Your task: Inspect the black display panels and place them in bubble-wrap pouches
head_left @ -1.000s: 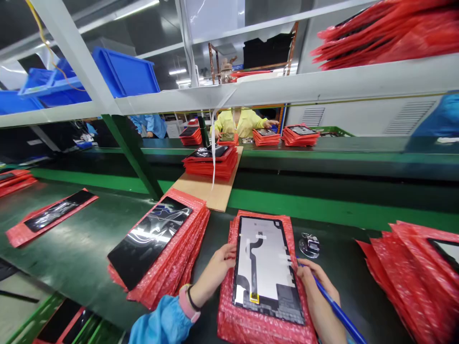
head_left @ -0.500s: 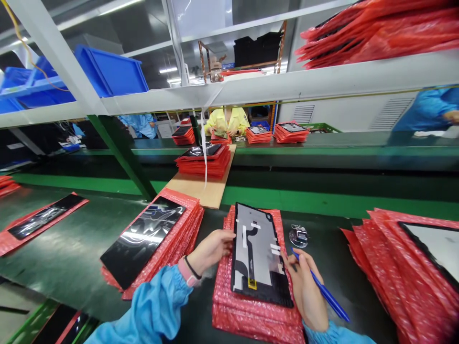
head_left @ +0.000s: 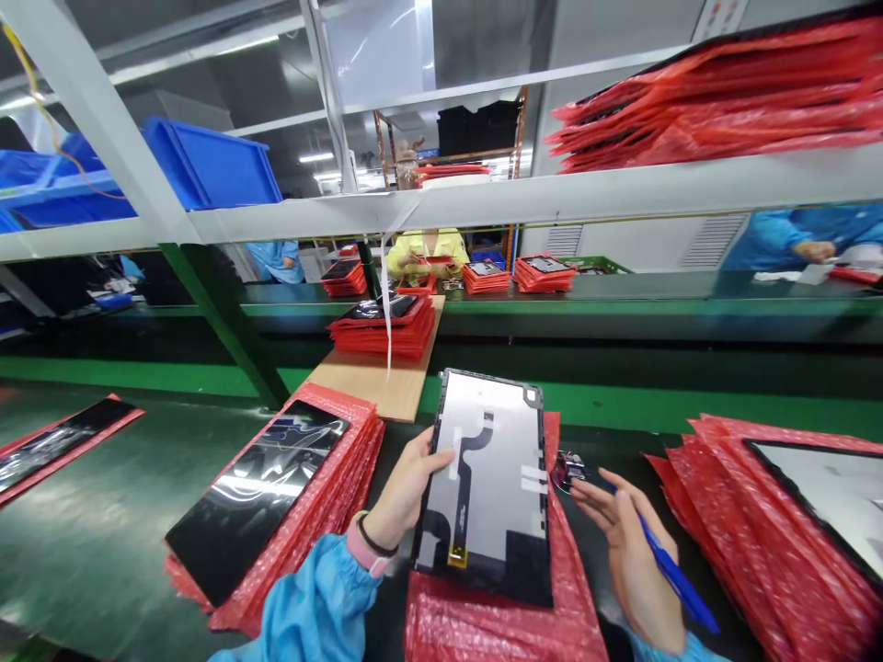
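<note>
My left hand point(head_left: 406, 492) grips the left edge of a tablet screen panel point(head_left: 507, 450), its thumb on the grey back and the fingers behind. The panel is tilted up, with a black flex cable point(head_left: 464, 487) running down its back and white tape pieces on the right side. Under it lies a stack of red bubble-wrap bags point(head_left: 483, 630). To the right, apart from the panel, my right hand point(head_left: 635, 552) has a blue pen-like tool point(head_left: 680, 579) tucked in it, fingers partly extended. Close to those fingertips lies a small shiny round object point(head_left: 569, 467), partly unclear.
A black screen point(head_left: 255, 496) tops a bag stack on the left. Another bagged stack point(head_left: 751, 515) stands at right. Beyond are a wooden board point(head_left: 376, 382) with a stack, a green post point(head_left: 221, 322), a shelf rail point(head_left: 448, 204) overhead, and a person in yellow point(head_left: 428, 253).
My left hand has lifted and tilted the panel up off the bags. My right hand has come away from the panel's edge to the right, keeping the blue tool.
</note>
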Action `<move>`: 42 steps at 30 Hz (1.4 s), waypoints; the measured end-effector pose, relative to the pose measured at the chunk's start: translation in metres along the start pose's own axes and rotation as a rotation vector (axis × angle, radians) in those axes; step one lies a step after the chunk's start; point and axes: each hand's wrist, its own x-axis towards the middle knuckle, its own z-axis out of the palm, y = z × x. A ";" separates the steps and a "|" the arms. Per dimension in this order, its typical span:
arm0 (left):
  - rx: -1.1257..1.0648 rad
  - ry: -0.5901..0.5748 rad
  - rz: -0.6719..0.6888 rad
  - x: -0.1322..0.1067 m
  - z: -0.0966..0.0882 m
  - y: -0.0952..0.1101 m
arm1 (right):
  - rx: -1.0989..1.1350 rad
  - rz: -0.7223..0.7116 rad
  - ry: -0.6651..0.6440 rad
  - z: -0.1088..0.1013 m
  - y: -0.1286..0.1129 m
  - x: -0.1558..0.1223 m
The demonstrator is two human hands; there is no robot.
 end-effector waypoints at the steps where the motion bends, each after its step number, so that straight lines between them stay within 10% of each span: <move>1: -0.005 0.003 0.013 -0.001 0.000 0.005 | -0.029 0.003 -0.038 0.003 -0.005 0.001; 10: -0.006 0.038 0.027 -0.005 -0.010 0.020 | -0.268 0.031 -0.344 0.021 -0.013 0.002; 22: -0.107 0.138 0.110 0.001 -0.035 0.035 | -0.631 0.014 -0.386 -0.008 0.024 -0.003; 27: -0.066 0.114 0.175 0.001 -0.022 0.038 | -0.824 -0.094 -0.237 -0.012 0.001 -0.004; 34: -0.053 0.059 0.188 0.001 -0.001 0.039 | -0.256 0.025 -0.417 0.041 -0.068 0.010; 42: -0.104 -0.011 0.186 0.014 0.011 0.049 | -0.115 0.041 -0.408 0.077 -0.096 0.026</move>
